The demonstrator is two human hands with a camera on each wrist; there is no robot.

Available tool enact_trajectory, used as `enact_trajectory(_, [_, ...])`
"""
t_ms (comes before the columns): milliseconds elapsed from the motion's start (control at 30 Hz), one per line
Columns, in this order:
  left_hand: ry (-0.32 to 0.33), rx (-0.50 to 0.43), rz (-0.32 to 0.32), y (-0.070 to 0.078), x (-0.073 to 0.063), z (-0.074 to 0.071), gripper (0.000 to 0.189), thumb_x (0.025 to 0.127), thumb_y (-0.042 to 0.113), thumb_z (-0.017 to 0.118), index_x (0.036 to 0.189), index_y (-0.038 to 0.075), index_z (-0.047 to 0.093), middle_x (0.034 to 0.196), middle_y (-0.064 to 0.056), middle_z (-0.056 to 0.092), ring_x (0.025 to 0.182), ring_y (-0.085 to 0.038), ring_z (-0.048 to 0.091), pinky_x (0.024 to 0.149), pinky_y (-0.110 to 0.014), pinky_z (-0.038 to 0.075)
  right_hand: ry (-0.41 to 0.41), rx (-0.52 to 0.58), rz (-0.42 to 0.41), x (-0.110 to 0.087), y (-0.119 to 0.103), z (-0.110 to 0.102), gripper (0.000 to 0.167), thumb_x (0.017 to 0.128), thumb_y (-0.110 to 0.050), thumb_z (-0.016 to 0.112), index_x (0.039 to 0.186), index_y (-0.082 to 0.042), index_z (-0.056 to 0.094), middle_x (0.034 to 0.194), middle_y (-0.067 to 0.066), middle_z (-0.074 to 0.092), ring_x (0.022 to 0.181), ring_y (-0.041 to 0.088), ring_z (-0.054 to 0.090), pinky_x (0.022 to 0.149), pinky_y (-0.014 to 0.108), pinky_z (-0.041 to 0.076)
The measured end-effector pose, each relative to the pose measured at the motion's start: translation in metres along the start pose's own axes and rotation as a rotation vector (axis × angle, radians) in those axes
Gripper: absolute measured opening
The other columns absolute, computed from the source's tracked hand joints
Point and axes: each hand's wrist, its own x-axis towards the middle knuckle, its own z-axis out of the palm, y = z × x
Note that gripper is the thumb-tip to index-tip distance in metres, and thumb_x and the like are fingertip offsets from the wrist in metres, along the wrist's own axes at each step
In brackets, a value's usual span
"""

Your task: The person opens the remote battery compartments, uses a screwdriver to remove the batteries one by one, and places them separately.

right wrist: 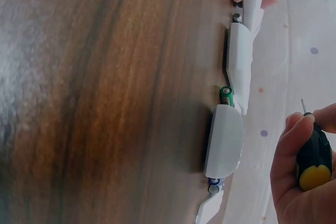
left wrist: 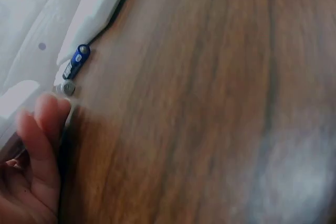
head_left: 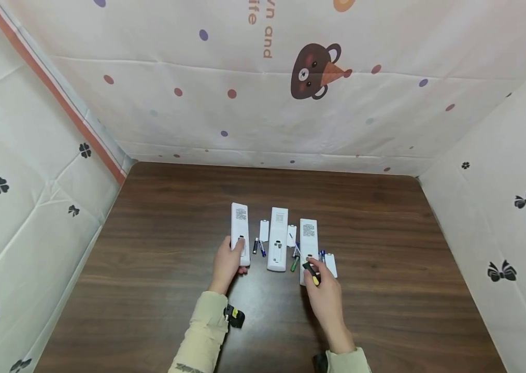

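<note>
My left hand (head_left: 226, 265) grips the lower end of the leftmost white remote control (head_left: 240, 225), thumb on its back near the battery compartment. In my right hand (head_left: 327, 298) is a screwdriver (right wrist: 314, 150) with a black and yellow handle. Its thin shaft points up and left in the head view, passing over the right remote control (head_left: 308, 238). Between these two lies the middle remote control (head_left: 279, 223), back up, its battery compartment uncovered. Part of the right remote is hidden behind my right hand.
Beside the remotes lie battery covers (head_left: 264, 230) and loose batteries, among them a dark one (head_left: 255, 245), a green one (head_left: 294, 264) and a blue one (left wrist: 76, 62). Everything rests on a brown wooden table (head_left: 174, 223), with patterned white sheets (head_left: 174, 124) around its back and sides.
</note>
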Motion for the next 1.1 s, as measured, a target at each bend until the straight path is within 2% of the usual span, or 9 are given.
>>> enact_trajectory(167, [0.001,0.088,0.036,-0.001,0.000,0.000,0.039,0.087,0.045,0.050,0.113,0.017,0.050,0.063,-0.013,0.056,0.033,-0.021,0.052,0.033,-0.036,0.046,0.000,0.008,0.007,0.000,0.000,-0.001,0.029,0.087,-0.023,0.057,0.115,-0.015,0.056,0.113,0.009,0.057,0.103,0.022,0.052,0.083,0.042,0.045])
enact_trajectory(267, [0.011,0.141,0.048,0.000,0.000,0.001,0.043,0.087,0.045,0.050,0.120,0.019,0.048,0.068,-0.013,0.058,0.031,-0.020,0.050,0.031,-0.035,0.045,0.008,0.004,0.019,0.001,0.000,-0.003,0.030,0.088,-0.024,0.055,0.116,-0.015,0.056,0.108,0.008,0.058,0.100,0.022,0.053,0.084,0.042,0.044])
enact_trajectory(500, [0.059,0.380,0.071,0.004,0.000,0.000,0.049,0.088,0.043,0.048,0.131,0.021,0.040,0.080,-0.017,0.060,0.027,-0.016,0.046,0.028,-0.031,0.041,0.105,0.000,-0.009,0.009,0.008,-0.014,0.028,0.086,-0.018,0.055,0.114,-0.013,0.056,0.102,0.009,0.059,0.097,0.024,0.054,0.084,0.042,0.043])
enact_trajectory(567, [0.075,0.476,0.099,0.005,-0.001,-0.001,0.048,0.089,0.043,0.047,0.130,0.019,0.041,0.079,-0.017,0.061,0.032,-0.018,0.048,0.031,-0.032,0.041,0.127,-0.001,-0.012,0.012,0.011,-0.017,0.028,0.086,-0.016,0.055,0.114,-0.013,0.056,0.102,0.009,0.059,0.096,0.024,0.054,0.083,0.042,0.043])
enact_trajectory(767, [0.111,0.757,0.188,0.005,-0.004,-0.006,0.055,0.088,0.049,0.041,0.132,0.015,0.042,0.087,-0.016,0.064,0.065,-0.032,0.059,0.048,-0.043,0.042,0.147,-0.033,0.038,0.024,0.024,-0.032,0.029,0.089,-0.017,0.052,0.117,-0.010,0.054,0.108,0.012,0.058,0.103,0.029,0.052,0.086,0.047,0.041])
enact_trajectory(967, [0.033,0.926,0.166,0.006,-0.008,-0.009,0.063,0.088,0.054,0.038,0.139,0.017,0.033,0.064,-0.010,0.058,0.051,-0.025,0.051,0.042,-0.038,0.037,0.162,-0.136,0.076,0.040,0.042,-0.045,0.033,0.088,-0.017,0.052,0.119,-0.008,0.053,0.109,0.014,0.059,0.099,0.033,0.054,0.079,0.049,0.042])
enact_trajectory(1033, [0.014,0.961,0.163,0.007,-0.010,-0.009,0.063,0.088,0.053,0.038,0.139,0.017,0.031,0.064,-0.011,0.058,0.053,-0.025,0.052,0.043,-0.038,0.038,0.150,-0.172,0.090,0.046,0.048,-0.048,0.033,0.088,-0.018,0.052,0.120,-0.008,0.053,0.107,0.013,0.060,0.095,0.033,0.055,0.075,0.048,0.042])
enact_trajectory(1100, [0.009,0.977,0.160,0.006,-0.012,-0.010,0.062,0.089,0.052,0.039,0.139,0.017,0.031,0.072,-0.012,0.062,0.058,-0.027,0.055,0.046,-0.040,0.039,0.123,-0.198,0.103,0.052,0.053,-0.050,0.034,0.089,-0.020,0.052,0.120,-0.008,0.052,0.107,0.013,0.059,0.093,0.033,0.055,0.072,0.048,0.042])
